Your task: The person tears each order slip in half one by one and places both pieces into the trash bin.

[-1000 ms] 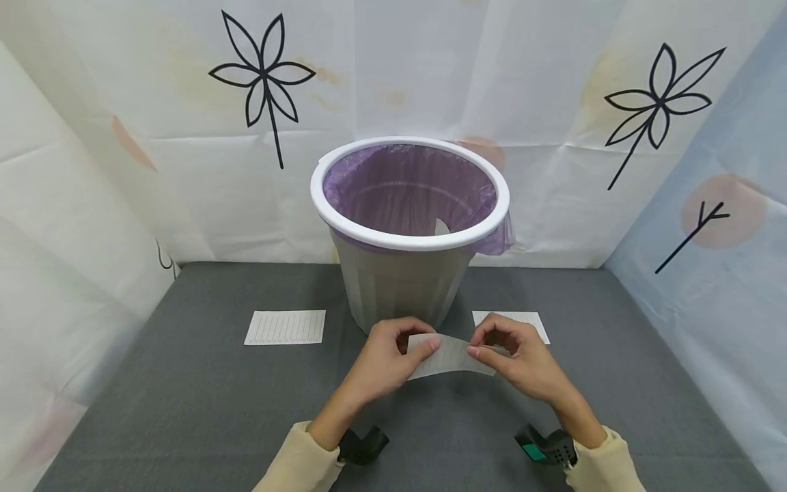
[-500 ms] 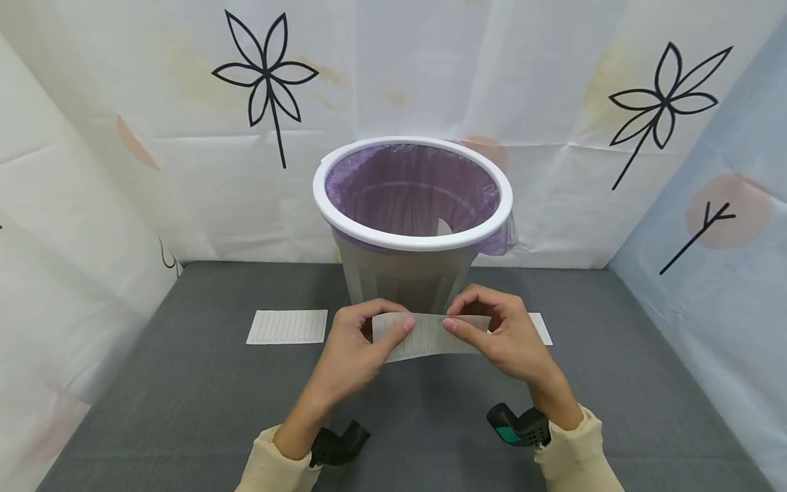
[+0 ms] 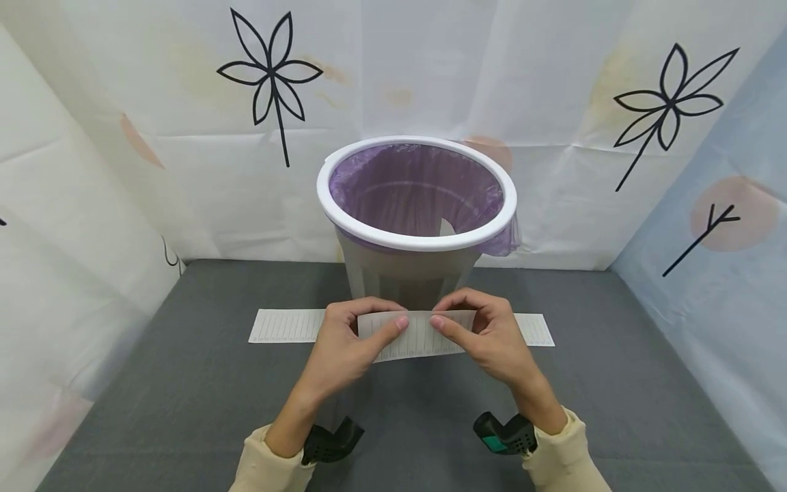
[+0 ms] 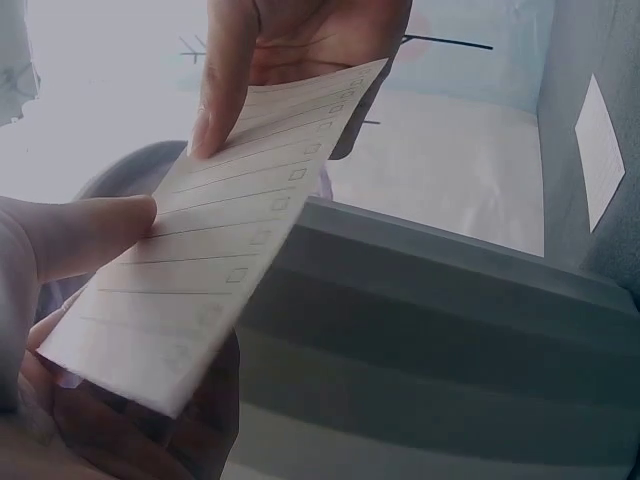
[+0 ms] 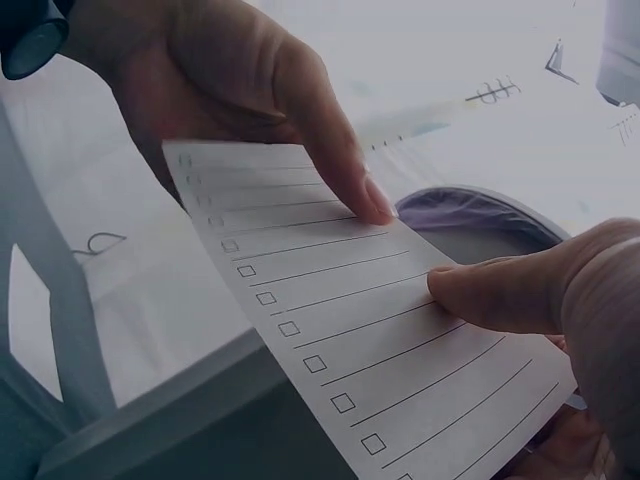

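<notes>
Between both hands, in front of the bin, is a lined checklist sheet (image 3: 418, 338) with a column of small boxes (image 5: 289, 328) along one long edge. My left hand (image 3: 350, 342) pinches it from the left, thumb on top and fingers behind. From the right, my right hand (image 3: 486, 335) pinches it the same way. The two thumbs lie close together near the sheet's upper edge. In the wrist views the paper looks whole and slightly bent. Most of the fingers behind it are hidden.
Behind the hands stands a white-rimmed waste bin (image 3: 406, 241) with a purple liner (image 3: 393, 198) and a piece of white paper (image 3: 446, 227) inside. A lined sheet (image 3: 285, 326) lies left on the grey table (image 3: 184, 396), another sheet (image 3: 533, 329) right. Patterned cloth (image 3: 203, 191) hangs behind.
Both hands have moved left and slightly up with the sheet, and their thumbs have come closer together. The sheet is straighter now. More of the right table sheet shows.
</notes>
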Tool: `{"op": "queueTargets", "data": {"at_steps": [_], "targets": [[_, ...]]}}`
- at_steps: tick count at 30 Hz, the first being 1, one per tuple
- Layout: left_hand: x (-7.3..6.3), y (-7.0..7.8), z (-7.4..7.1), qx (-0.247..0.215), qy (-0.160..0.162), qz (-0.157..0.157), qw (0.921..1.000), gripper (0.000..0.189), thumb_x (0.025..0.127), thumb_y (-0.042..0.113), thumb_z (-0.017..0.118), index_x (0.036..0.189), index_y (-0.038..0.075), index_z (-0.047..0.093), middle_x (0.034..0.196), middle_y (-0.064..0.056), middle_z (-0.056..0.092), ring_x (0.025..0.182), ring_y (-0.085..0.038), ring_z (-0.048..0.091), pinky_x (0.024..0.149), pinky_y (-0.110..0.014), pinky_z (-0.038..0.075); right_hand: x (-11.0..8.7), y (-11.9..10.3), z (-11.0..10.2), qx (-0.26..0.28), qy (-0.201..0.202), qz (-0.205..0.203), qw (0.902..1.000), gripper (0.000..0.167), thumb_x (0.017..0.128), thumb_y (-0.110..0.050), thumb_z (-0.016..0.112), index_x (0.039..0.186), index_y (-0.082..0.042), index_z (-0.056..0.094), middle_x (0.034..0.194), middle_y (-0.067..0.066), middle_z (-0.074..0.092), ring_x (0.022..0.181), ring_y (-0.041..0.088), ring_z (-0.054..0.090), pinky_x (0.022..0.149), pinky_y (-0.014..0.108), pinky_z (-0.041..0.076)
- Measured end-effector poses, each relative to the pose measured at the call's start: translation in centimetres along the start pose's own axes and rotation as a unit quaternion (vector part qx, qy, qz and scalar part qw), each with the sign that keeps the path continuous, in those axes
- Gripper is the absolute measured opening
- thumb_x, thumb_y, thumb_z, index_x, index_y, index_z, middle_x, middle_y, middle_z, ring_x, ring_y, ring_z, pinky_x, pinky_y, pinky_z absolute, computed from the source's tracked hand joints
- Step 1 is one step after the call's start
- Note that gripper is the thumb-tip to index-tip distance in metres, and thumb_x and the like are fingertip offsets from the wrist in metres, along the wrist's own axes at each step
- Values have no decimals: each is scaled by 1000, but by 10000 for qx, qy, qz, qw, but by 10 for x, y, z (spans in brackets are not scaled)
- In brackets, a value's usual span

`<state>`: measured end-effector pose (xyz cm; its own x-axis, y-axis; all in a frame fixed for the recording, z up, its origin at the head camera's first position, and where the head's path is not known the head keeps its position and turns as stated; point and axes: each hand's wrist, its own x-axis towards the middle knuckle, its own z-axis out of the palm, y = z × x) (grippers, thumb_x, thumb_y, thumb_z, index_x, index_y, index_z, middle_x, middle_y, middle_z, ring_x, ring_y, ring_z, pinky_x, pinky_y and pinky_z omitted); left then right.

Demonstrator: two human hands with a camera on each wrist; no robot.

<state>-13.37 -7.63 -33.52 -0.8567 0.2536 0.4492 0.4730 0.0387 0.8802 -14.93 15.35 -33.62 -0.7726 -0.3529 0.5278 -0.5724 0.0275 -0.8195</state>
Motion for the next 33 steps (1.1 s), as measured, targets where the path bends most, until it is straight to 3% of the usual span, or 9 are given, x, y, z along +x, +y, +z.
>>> {"op": "queueTargets", "data": {"at_steps": [10, 19, 33], "targets": [[-1, 0, -1, 81, -31, -28, 10000, 12, 93, 9, 74, 102, 3, 79, 96, -4, 77, 85, -20, 73, 72, -34, 58, 0, -2, 7, -30, 26, 134, 9999, 11, 89, 6, 72, 97, -1, 72, 92, 10, 70, 78, 17, 61, 64, 25, 51], [-1, -1, -2, 145, -27, 103, 9998, 11, 92, 7, 75, 100, 3, 80, 96, -1, 77, 94, -19, 72, 81, -37, 56, -1, -1, 15, -10, 252, 59, 9997, 11, 89, 5, 73, 98, 0, 76, 93, 13, 73, 85, 20, 66, 73, 29, 52], [-1, -3, -2, 145, -59, 269, 9995, 10, 92, 6, 75, 100, 5, 81, 96, -1, 77, 93, -19, 72, 84, -37, 56, 1, 1, 16, 201, 254, -191, 9993, 11, 86, 9, 75, 95, 4, 77, 90, 10, 75, 85, 22, 69, 71, 31, 55]]}}
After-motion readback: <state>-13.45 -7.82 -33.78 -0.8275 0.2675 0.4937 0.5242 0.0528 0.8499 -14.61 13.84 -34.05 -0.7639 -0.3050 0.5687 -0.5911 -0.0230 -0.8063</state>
